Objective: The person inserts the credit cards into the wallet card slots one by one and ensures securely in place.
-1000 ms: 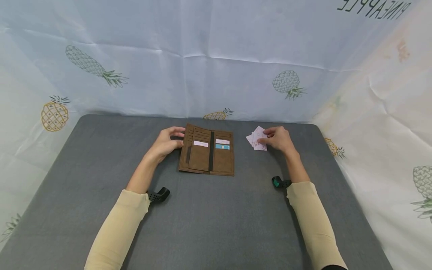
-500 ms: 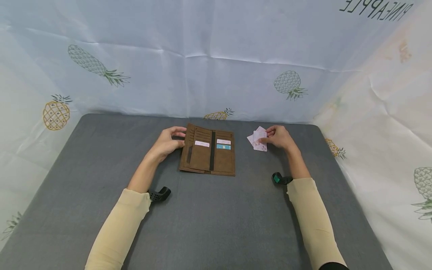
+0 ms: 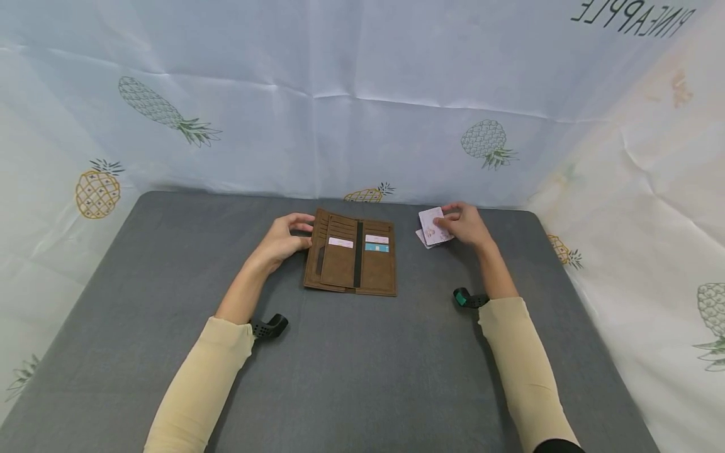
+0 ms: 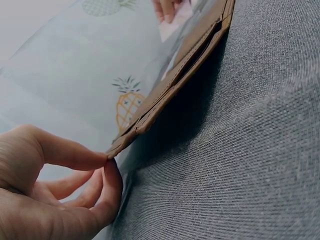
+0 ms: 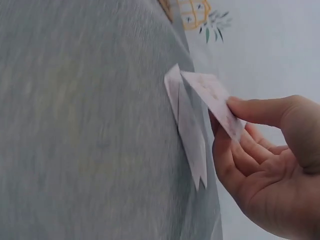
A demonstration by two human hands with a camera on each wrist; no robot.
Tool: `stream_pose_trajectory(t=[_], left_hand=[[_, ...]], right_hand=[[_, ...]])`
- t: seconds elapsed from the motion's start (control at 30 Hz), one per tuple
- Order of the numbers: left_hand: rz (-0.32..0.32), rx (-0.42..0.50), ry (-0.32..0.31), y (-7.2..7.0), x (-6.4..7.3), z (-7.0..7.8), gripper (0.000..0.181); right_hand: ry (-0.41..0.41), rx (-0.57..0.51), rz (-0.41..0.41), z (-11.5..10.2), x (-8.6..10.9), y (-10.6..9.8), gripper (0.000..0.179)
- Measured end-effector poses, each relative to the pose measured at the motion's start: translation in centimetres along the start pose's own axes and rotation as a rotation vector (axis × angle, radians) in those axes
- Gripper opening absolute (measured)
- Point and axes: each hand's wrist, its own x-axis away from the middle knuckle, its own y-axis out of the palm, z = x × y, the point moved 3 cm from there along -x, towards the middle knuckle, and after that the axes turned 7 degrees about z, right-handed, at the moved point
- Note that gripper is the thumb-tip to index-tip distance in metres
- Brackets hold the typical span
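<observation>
At the left, the left hand [image 3: 281,238] pinches the outer edge of the open brown wallet [image 3: 340,270] between thumb and fingers, the other fingers curled loosely below; the left wrist view shows that edge raised above the grey table [image 3: 340,371], a hold that probably steadies the wallet and keeps its flap from falling shut; the wallet lies spread just right of that hand, its pockets turned up, which seems to leave the slots within reach; a pale card [image 3: 340,242] sits in a left slot, and a pinkish card [image 3: 377,239] above a blue card [image 3: 377,248] in the right panel, each with only a strip showing; farther right, well apart from the wallet, the right hand [image 3: 467,225] pinches a pink card [image 5: 215,95] between thumb and fingertips, tilted above the loose cards [image 5: 192,142] lying overlapped on the table, likely to part it from them; against half a second ago, the wallet and left hand look unchanged, while the pink card is turned and raised off the others, and the right hand is slightly nearer the table's far edge.
</observation>
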Motion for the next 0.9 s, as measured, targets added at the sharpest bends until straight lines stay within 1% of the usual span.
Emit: stream_pose_trajectory(t=[0.17,0.4,0.5,0.6,0.9], left_hand=[[-0.007,-0.002,-0.006,0.0,0.1,0.0,0.063],[-0.006,-0.003,-0.011,0.1,0.1,-0.2,0.063],[-0.005,0.004,-0.012,0.0,0.1,-0.3,0.063],[-0.003,0.005,-0.016,0.0,0.1,-0.3,0.063],[-0.010,0.003,-0.008,0.0,0.0,-0.3,0.064]], right_hand=[[-0.020,-0.119,-0.008,-1.5,-0.3,1.2,0.056],[-0.070,-0.185,0.043,-3.7,-0.9,3.1,0.049],[-0.069,-0.205,0.074,-4.5,-1.3,4.1,0.046],[-0.057,-0.228,0.086,-5.3,-1.6,5.2,0.045],[-0.033,-0.297,0.046,-7.0,-2.2,9.0,0.045]])
